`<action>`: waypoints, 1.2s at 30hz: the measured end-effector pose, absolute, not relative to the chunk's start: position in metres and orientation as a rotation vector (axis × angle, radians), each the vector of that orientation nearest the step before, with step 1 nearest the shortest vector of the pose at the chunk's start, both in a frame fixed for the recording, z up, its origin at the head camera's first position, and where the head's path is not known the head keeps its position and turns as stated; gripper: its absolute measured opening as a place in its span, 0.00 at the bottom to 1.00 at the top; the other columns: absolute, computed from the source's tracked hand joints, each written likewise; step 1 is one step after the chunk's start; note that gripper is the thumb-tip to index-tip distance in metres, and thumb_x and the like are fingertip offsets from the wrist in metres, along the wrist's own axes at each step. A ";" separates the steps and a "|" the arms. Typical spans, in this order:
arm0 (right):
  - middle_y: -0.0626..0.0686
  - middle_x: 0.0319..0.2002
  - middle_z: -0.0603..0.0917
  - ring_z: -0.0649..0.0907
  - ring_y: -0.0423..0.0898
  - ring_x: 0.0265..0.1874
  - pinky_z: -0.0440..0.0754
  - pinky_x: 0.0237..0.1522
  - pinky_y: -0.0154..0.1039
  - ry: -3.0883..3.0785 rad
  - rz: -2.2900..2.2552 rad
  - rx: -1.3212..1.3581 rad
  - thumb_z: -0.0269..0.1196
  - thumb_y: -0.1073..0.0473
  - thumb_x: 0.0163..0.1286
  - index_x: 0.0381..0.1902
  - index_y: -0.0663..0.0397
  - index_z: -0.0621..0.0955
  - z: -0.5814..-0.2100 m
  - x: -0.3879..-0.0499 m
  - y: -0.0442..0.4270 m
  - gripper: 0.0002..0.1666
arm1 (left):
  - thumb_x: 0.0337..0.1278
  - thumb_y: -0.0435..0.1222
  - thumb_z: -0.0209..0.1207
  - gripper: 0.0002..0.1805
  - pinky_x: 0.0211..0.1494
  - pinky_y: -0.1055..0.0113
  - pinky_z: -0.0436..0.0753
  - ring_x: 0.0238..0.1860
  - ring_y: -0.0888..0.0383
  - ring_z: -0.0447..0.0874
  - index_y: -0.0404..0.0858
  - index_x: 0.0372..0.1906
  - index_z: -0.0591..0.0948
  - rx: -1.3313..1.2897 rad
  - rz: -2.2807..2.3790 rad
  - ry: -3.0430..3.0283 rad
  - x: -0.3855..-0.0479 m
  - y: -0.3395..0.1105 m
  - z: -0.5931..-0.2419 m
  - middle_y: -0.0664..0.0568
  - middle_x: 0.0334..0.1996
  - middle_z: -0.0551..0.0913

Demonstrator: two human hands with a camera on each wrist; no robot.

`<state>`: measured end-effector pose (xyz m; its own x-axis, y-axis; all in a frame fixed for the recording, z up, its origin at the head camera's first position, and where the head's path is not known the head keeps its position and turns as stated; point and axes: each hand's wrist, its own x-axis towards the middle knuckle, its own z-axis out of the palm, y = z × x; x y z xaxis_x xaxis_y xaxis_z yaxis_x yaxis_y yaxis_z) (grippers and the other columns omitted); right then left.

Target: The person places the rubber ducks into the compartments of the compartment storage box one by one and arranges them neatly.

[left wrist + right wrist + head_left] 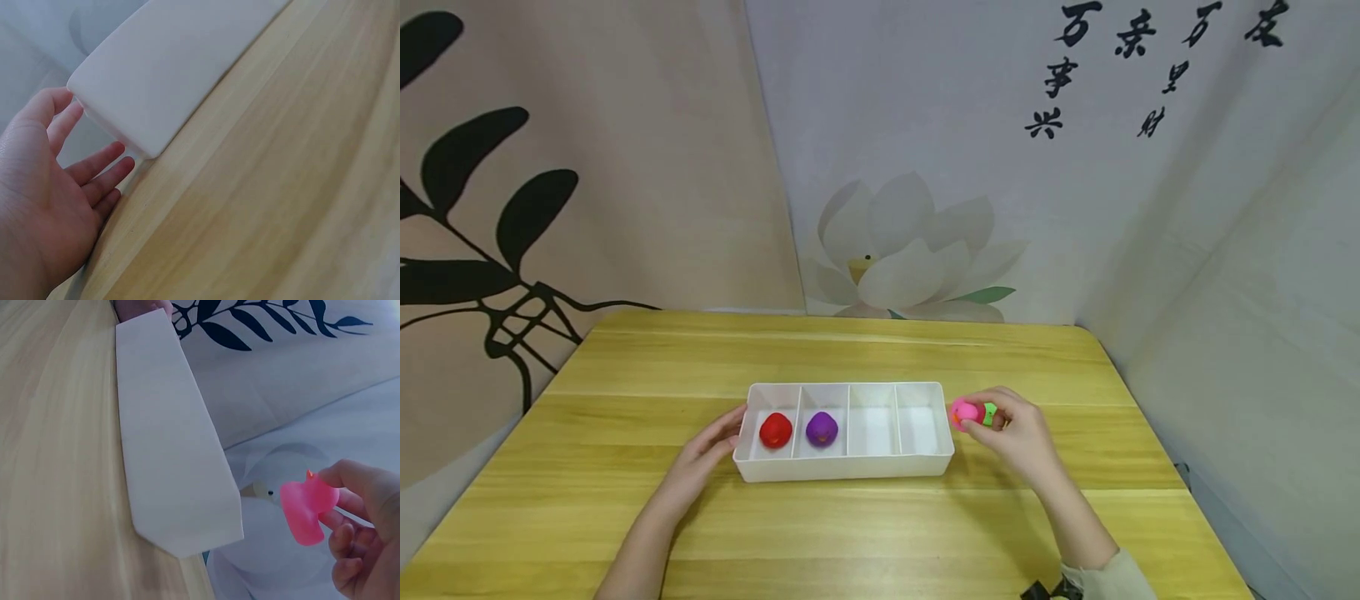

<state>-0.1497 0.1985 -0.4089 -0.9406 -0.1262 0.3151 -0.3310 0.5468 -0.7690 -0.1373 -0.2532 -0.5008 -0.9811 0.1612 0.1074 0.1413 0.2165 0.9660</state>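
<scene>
White plastic tray (844, 469) with four compartments sits on the yellow wood-grain tabletop (850, 542), at the lower centre of the head view. Its leftmost compartment holds a round red toy (776, 431); the second from the left holds a round purple toy (822, 429).

Just beyond the tray's right end, right of centre in the frame, the right hand (1017, 429) pinches a pink rubber duck (306, 509) between thumb and fingers. The right wrist view shows the duck's orange beak near the thumb, its body apart from the tray. A bright green piece (990, 413) shows beside the duck in the head view; it is too hidden by the hand to identify.

At the tray's left end, the left hand (703, 450) has its fingers extended and loosely spread, with fingertips touching the end wall.

A pale sleeve (1112, 578) shows at the bottom right. Behind the tabletop hang pale fabric backdrops, with a dark leafy plant print (490, 167) at left, a lotus print (917, 250) at upper centre and black Chinese characters (1135, 35) at upper right.
</scene>
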 end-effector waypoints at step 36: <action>0.50 0.41 0.83 0.72 0.46 0.23 0.69 0.22 0.32 -2.721 1.429 0.996 0.70 0.66 0.57 0.46 0.55 0.85 -0.390 -0.204 0.139 0.17 | 0.72 0.40 0.49 0.26 0.55 0.77 0.68 0.58 0.69 0.68 0.40 0.71 0.65 0.297 1.914 2.458 -0.138 -0.254 -0.501 0.41 0.67 0.67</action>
